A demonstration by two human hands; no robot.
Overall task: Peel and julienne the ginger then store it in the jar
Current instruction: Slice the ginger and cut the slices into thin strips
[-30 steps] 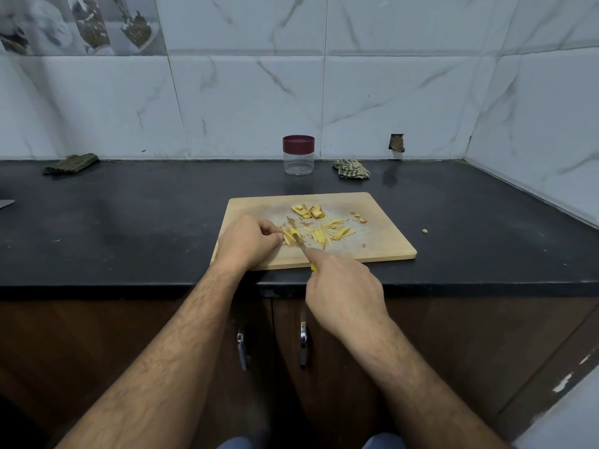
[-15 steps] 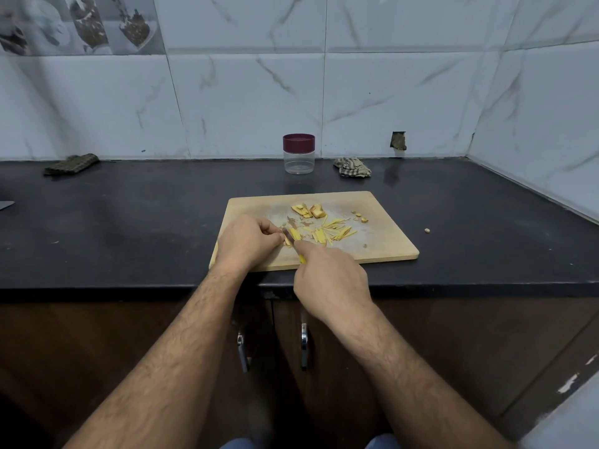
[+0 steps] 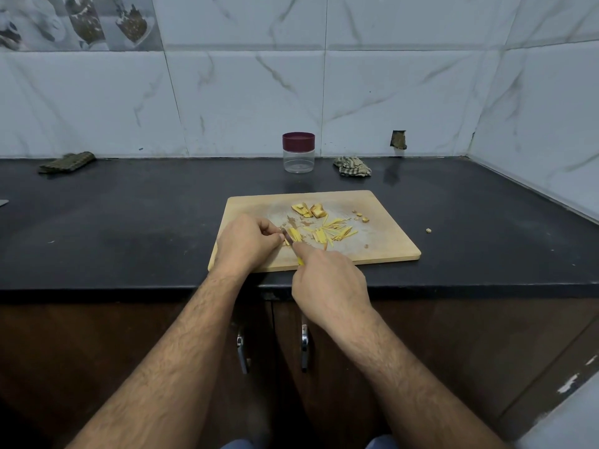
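- Since half a second ago, right hand (image 3: 327,280) and knife (image 3: 290,243) sit at nearly the same spot at the near edge of the cutting board (image 3: 382,244); a second ago the right hand lay slightly further right and nearer the person.
- Left hand (image 3: 246,243): fingers curled, fingertips pinching a small piece of ginger (image 3: 293,235) down on the board, just left of the blade.
- Right hand: clenched round the yellow knife handle, index finger extended along the top; blade points away from the person, set against the ginger piece held by the left hand.
- Cut ginger strips (image 3: 334,233) lie scattered on the board just beyond and to the right of the right hand.
- Larger ginger chunks (image 3: 309,210) lie further beyond both hands, toward the far edge of the board.
- Small ginger bits (image 3: 361,217) rest on the board well right of the chunks; one crumb (image 3: 428,230) lies on the table off the board's right side.
- Jar (image 3: 298,152): clear, maroon lid on, standing upright on the dark table (image 3: 129,215) by the wall, well beyond the hands and apart from the board.
- Crumpled checked cloth (image 3: 352,166) lies right of the jar; folded dark cloth (image 3: 67,162) lies far to the left of the left hand, by the wall.
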